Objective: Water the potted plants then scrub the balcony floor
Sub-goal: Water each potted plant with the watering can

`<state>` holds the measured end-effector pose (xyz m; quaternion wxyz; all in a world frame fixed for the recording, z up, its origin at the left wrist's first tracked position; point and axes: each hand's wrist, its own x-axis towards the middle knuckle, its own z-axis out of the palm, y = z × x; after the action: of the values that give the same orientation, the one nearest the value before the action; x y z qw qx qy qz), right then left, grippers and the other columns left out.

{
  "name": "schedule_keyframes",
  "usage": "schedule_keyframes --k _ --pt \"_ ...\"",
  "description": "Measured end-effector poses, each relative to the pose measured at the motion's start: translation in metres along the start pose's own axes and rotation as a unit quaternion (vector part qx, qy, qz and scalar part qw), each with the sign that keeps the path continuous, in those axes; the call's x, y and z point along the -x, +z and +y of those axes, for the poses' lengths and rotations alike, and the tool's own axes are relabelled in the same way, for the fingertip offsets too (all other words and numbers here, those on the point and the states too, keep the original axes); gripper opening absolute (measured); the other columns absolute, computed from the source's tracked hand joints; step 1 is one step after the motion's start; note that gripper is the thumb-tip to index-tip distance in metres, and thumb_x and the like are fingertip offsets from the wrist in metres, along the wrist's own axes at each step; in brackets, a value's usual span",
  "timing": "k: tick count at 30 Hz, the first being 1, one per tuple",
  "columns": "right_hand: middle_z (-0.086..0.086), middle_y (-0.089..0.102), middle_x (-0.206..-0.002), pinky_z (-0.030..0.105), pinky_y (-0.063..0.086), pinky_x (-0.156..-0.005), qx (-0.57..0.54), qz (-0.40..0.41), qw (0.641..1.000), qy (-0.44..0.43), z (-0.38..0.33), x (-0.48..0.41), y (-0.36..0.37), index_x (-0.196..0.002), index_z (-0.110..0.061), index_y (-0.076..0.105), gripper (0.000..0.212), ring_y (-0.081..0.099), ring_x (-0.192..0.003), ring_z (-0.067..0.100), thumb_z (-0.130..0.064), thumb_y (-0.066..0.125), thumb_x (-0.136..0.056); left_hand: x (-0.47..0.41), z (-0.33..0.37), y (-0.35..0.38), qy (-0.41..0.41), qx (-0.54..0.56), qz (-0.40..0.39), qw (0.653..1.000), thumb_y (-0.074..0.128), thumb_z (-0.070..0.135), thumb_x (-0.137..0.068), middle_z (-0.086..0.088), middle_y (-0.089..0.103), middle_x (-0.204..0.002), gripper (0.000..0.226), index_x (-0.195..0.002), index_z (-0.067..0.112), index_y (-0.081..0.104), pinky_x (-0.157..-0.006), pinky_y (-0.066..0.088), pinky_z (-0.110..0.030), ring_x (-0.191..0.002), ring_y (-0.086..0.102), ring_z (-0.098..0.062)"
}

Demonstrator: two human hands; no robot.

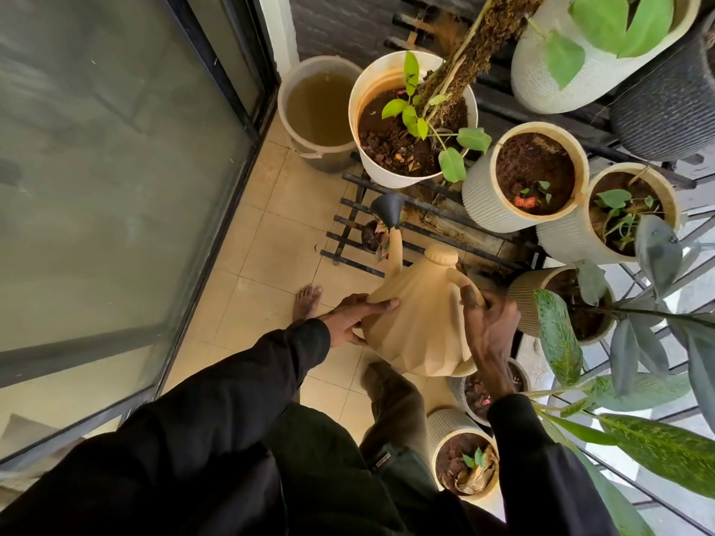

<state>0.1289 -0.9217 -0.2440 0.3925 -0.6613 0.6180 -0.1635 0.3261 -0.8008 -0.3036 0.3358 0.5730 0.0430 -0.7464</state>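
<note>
Tan faceted watering can (pixel 421 330) carried in both hands above the tiled balcony floor (pixel 271 241), just before the near edge of the black slatted rack (pixel 464 230); right hand (pixel 491 330) curled round the handle, likely to bear the weight and set the tilt; left hand (pixel 346 321) spread flat against the can's flank, thumb on top, probably to steady a full load; black rose (pixel 388 210) at the spout's end reaching over a small red-leaved pot (pixel 372 237) seen through the slats at the rack's near-left corner, likely the plant being served; no stream discernible. Bucket of murky water (pixel 315 110) in the floor's far corner, touching the large white pot (pixel 410 121); presumably the refill supply. Watering seemingly in hand; scrubbing not yet begun.
</note>
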Motion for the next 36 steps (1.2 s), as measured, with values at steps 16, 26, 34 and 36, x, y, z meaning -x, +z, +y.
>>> schedule_keyframes --k 16,26,34,36 --pt "0.021 0.053 -0.054 0.014 0.029 -0.044 -0.026 0.020 0.999 -0.023 0.013 0.009 -0.030 -0.066 0.004 0.065 0.064 0.032 -0.044 0.008 -0.056 0.056 -0.088 0.006 -0.015 0.032 0.046 0.009 0.030 0.998 0.094 0.053 -0.051 -0.005 0.051 -0.139 0.108 -0.140 0.026 0.040 -0.104 0.050 -0.063 -0.132 0.047 -0.033" --pt "0.010 0.053 -0.053 0.010 0.032 -0.048 -0.027 0.034 0.998 -0.041 0.032 0.015 -0.044 -0.061 -0.002 0.062 0.046 0.037 -0.047 0.008 -0.036 0.063 -0.093 0.011 -0.026 0.048 0.070 0.022 0.063 0.995 0.095 0.047 -0.061 -0.004 0.049 -0.139 0.103 -0.144 0.025 0.039 -0.103 0.049 -0.064 -0.131 0.046 -0.032" --pt "0.021 0.061 -0.063 0.037 0.046 -0.056 -0.058 0.037 0.997 -0.038 0.045 0.013 -0.053 -0.068 0.000 0.065 0.058 0.049 -0.054 0.029 -0.053 0.062 -0.092 0.018 -0.028 0.062 0.086 0.035 0.090 0.992 0.092 0.042 -0.064 -0.002 0.053 -0.134 0.094 -0.143 0.025 0.042 -0.100 0.052 -0.064 -0.130 0.048 -0.032" --pt "0.016 0.063 -0.064 0.040 0.049 -0.058 -0.062 0.030 0.997 -0.042 0.047 0.013 -0.055 -0.071 -0.003 0.069 0.056 0.054 -0.056 0.032 -0.055 0.061 -0.091 0.019 -0.030 0.065 0.090 0.038 0.097 0.990 0.092 0.046 -0.055 -0.005 0.052 -0.138 0.104 -0.144 0.025 0.042 -0.099 0.053 -0.063 -0.131 0.048 -0.032"
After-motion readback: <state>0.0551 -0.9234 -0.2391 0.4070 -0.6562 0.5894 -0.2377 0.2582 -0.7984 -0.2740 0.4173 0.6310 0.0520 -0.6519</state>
